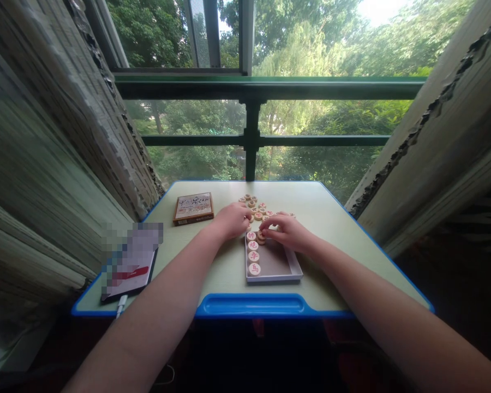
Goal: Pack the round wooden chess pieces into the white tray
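A shallow white box tray [294,268] lies on the table, with a column of round Chinese chess pieces [253,256] bearing red characters along its left side. My right hand [285,229] reaches over the tray's far edge, thumb and fingers closed on a Chinese chess piece [261,234] beside the top of that column. Just beyond the tray, my left hand [231,220] has its fingers curled in at the edge of a loose group of chess pieces [258,216]. Whatever those fingers hold is hidden. More pieces are partly covered by my right hand.
The brown box lid [193,207] with a printed picture rests at the left back. A phone [133,262] with a white cable [121,304] lies at the left edge. Along the table's near side runs a blue pen groove [251,303]. Curtains and a railed window surround the table.
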Tool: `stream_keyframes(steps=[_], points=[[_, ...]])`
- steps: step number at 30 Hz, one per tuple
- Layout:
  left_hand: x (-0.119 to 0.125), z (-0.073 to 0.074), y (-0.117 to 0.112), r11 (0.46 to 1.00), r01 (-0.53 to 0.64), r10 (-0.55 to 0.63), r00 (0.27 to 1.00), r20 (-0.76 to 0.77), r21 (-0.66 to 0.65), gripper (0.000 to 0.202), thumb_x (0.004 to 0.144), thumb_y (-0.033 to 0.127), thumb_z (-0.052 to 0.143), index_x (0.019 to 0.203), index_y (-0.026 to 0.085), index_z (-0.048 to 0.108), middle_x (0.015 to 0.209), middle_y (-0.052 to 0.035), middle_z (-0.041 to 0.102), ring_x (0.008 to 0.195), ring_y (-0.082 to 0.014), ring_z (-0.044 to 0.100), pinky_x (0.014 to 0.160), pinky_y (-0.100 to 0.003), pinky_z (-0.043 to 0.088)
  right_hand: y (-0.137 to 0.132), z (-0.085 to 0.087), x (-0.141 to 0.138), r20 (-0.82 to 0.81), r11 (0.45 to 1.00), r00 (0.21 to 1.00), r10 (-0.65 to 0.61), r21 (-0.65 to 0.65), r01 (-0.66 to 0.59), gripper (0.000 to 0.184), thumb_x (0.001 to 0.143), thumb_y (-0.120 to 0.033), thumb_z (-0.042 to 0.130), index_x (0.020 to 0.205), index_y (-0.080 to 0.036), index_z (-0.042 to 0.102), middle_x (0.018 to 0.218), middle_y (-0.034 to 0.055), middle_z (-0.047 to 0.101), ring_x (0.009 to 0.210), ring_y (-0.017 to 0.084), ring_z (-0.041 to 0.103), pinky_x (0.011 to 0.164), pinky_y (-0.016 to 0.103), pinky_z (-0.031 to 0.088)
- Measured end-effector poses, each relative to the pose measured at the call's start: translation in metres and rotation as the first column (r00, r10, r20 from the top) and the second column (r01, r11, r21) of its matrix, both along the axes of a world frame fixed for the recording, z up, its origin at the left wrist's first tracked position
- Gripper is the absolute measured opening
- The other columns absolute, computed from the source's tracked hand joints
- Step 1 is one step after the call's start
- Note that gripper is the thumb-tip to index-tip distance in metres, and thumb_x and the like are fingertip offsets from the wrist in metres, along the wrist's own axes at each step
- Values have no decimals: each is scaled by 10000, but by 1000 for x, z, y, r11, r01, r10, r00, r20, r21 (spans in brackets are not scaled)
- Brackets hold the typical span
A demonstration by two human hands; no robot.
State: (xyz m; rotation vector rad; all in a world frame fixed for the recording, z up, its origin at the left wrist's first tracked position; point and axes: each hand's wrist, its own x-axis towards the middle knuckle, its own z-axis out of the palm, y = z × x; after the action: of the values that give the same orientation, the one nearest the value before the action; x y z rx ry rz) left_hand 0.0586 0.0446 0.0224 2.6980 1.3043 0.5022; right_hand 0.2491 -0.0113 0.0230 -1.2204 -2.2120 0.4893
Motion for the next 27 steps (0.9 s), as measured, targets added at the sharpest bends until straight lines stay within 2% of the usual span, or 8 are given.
stream_keyframes(steps=[4, 8, 12, 17, 27], points=[[0, 1, -1, 1000, 3, -3, 1000, -7, -5, 265, 728, 164, 461, 820, 204, 706, 940, -32, 663, 884, -168, 594, 803, -247, 465, 1, -2, 0, 4, 1000, 1000, 2, 28, -2, 154, 796, -224, 589, 914, -212, 687, 848, 27, 699, 856, 189, 551, 839, 338, 399], [0, 3, -3, 1000, -14, 14, 1000, -13, -13, 264, 737, 171, 460, 823, 201, 707, 948, -36, 663, 896, -173, 591, 802, -250, 465, 0, -1, 0, 41, 996, 998, 50, 73, -53, 149, 816, -214, 564, 872, -208, 702, 880, 45, 702, 862, 194, 555, 845, 347, 399], [1, 5, -3, 1000, -11, 10, 1000, -29, -15, 263, 744, 170, 463, 826, 203, 710, 951, -37, 663, 903, -169, 592, 805, -243, 465, -1, 1, 1, 81, 993, 995, 59, 97, -67, 190, 846, -279, 539, 894, -209, 709, 910, 61, 702, 868, 205, 560, 844, 361, 402], [0, 4, -2, 1000, 2, -2, 1000, -27, -2, 260, 741, 165, 464, 811, 199, 712, 945, -41, 661, 898, -173, 597, 812, -252, 469, -2, 1, 3, 98, 988, 991, 87, 117, -98, 226, 807, -354, 598, 948, -210, 701, 931, 71, 697, 881, 206, 581, 849, 353, 410], [0, 3, -2, 1000, -5, 4, 1000, -26, -8, 266, 737, 165, 465, 824, 208, 712, 954, -33, 664, 907, -171, 594, 814, -246, 464, -5, 6, 3, 75, 991, 993, 87, 98, -94, 126, 758, -261, 633, 864, -210, 678, 857, 44, 689, 838, 195, 573, 833, 348, 429]])
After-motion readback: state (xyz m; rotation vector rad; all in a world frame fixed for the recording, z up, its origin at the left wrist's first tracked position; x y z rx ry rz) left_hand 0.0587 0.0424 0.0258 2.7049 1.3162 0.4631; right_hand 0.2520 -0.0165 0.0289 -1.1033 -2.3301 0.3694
